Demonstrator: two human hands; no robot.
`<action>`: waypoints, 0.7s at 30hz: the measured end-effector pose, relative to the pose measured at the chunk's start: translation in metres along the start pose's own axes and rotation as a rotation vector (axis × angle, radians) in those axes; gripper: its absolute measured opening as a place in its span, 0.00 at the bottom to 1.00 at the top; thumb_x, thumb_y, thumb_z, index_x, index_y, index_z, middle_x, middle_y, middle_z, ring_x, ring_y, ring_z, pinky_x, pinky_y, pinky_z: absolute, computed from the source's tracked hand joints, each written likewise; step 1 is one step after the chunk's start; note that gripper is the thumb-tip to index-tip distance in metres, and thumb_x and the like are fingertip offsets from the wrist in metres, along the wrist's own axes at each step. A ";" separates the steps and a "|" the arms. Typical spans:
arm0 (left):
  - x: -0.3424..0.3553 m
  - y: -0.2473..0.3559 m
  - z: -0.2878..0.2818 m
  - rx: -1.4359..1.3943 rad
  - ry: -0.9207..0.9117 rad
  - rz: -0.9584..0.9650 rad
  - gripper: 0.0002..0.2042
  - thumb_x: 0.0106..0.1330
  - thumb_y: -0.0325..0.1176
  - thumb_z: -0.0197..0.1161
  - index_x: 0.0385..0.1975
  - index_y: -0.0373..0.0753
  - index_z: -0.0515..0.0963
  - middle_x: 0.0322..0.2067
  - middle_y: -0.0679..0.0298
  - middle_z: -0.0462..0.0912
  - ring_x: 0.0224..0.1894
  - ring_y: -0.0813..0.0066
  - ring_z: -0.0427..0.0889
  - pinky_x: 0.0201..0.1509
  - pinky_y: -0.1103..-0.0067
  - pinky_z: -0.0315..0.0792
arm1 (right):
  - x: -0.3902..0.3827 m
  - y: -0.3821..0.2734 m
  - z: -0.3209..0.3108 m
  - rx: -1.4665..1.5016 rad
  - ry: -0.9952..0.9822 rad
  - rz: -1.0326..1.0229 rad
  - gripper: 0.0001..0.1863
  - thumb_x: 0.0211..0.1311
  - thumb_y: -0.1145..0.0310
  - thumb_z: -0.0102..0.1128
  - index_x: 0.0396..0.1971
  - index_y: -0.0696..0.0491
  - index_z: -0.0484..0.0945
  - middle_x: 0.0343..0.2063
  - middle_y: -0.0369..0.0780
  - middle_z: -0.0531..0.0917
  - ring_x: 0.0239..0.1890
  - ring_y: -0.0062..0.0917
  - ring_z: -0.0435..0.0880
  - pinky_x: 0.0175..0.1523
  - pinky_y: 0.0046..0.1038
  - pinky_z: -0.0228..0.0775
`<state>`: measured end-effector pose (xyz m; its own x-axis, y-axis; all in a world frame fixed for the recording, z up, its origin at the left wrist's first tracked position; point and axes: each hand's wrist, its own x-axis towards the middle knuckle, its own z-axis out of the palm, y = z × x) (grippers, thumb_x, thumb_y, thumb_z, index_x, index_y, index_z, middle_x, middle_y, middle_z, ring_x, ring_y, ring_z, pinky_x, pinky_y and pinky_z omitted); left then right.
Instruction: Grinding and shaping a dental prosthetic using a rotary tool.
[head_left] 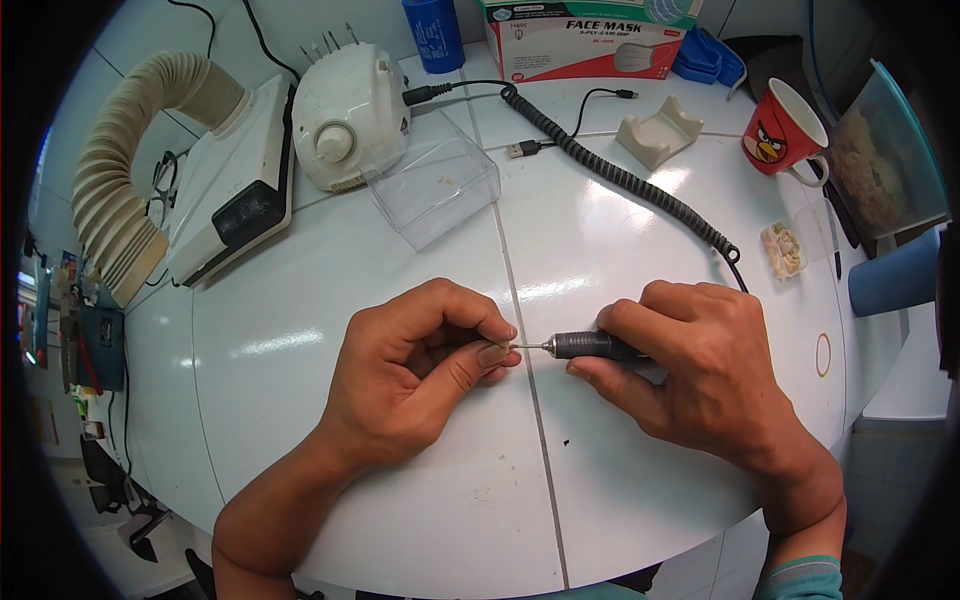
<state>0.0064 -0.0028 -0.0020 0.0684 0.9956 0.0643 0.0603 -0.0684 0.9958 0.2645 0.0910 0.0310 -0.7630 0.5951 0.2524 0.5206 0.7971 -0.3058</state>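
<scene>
My left hand (400, 375) is closed in a pinch, thumb against fingertips, on a tiny pale piece (507, 348). The fingertips cover most of that piece, so its kind cannot be told. From the right, my right hand (705, 375) grips a dark rotary handpiece (585, 345) between thumb and fingers, held nearly level. Its thin metal bur (531, 346) points left and reaches the left fingertips, at or very close to the pale piece. Both hands are over the middle of the white tiled table (450, 530).
A coiled black cord (620, 170) links the handpiece to a white control unit (345, 120). A clear plastic box (435, 190), ribbed suction hose (100, 200), beige handpiece rest (658, 133), red mug (775, 135) and small box of tooth-like pieces (784, 250) stand around.
</scene>
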 end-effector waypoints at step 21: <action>0.000 -0.001 -0.001 0.032 -0.017 0.016 0.06 0.77 0.14 0.64 0.48 0.28 0.80 0.46 0.55 0.84 0.46 0.69 0.91 0.52 0.77 0.89 | 0.000 -0.001 -0.002 0.004 -0.022 0.005 0.17 0.64 0.51 0.81 0.30 0.48 0.85 0.19 0.35 0.78 0.19 0.29 0.82 0.25 0.35 0.68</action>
<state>0.0055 -0.0030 -0.0026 0.0862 0.9931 0.0790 0.0905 -0.0868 0.9921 0.2645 0.0900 0.0332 -0.7687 0.5967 0.2305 0.5229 0.7937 -0.3107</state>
